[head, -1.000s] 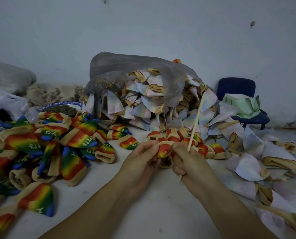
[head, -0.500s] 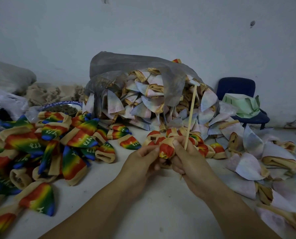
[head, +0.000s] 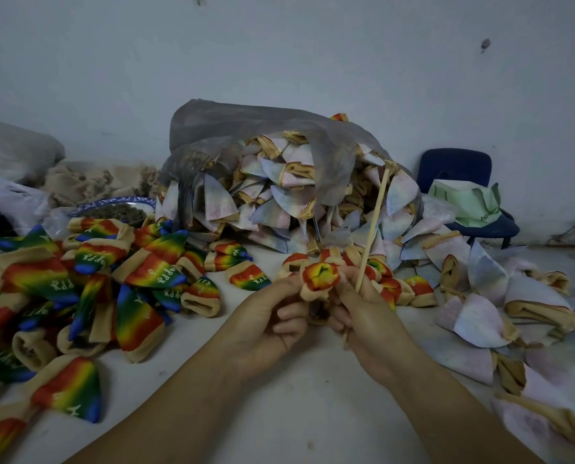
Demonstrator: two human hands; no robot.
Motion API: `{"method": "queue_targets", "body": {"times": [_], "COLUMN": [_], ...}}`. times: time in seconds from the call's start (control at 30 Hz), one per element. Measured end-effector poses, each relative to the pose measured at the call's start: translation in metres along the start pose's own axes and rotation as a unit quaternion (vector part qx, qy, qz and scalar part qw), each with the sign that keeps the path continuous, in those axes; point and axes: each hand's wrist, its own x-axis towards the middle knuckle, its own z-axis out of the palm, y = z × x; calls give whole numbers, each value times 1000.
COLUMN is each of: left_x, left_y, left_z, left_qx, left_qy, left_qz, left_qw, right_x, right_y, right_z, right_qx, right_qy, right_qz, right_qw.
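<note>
Rainbow pouch [head: 320,275] bulges higher than a second ago, pinched by curled fingers of left hand [head: 266,316] and right hand [head: 369,313], which also grips the stick [head: 373,226], so turning it out seems nearly finished.

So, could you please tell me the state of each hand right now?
Left hand: grips the rainbow fabric piece.
Right hand: grips the wooden stick.

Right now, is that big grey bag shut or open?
Open: the grey bag gapes toward us, and pale fabric pieces spill out onto the table.
</note>
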Motion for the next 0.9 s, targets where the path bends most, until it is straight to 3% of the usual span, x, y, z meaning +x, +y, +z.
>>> {"method": "queue_targets", "body": {"times": [0.1, 0.2, 0.3, 0.43, 0.47, 0.57, 0.67, 0.73, 0.8, 0.9], "left_x": [-1, 1, 5, 12, 12, 14, 16, 12, 4, 1], "left_y": [2, 0, -2, 0, 1, 1, -5, -10, -19, -45], "left_z": [-1, -2, -8, -18, -21, -29, -31, -23, -10, 2], "left_qx": [-13, -3, 23, 138, 231, 540, 678, 701, 720, 807], "left_qy": [-5, 3, 27, 166, 208, 260, 231, 224, 155, -17], "left_qz": [-17, -4, 48, 188, 213, 233, 240, 313, 387, 376], "left_qw": [1000, 1000, 998, 958, 926, 766, 656, 601, 556, 454], "right_x": [-1, 0, 1, 3, 4, 8, 10, 10, 9, 6], "right_y": [0, 2, 3, 1, -1, -5, -3, -1, -2, -10], "right_z": [-1, -4, -5, -8, -10, -20, -29, -31, -28, -27], "right_qx": [74, 80, -46, -268, -298, -351, -397, -410, -403, -405], "right_qy": [-35, -40, -25, 67, 87, 141, 160, 158, 161, 185], "right_qz": [46, 78, 55, -48, -83, -142, -137, -149, -168, -199], "right_qw": [996, 993, 997, 960, 947, 915, 893, 886, 885, 873]}}
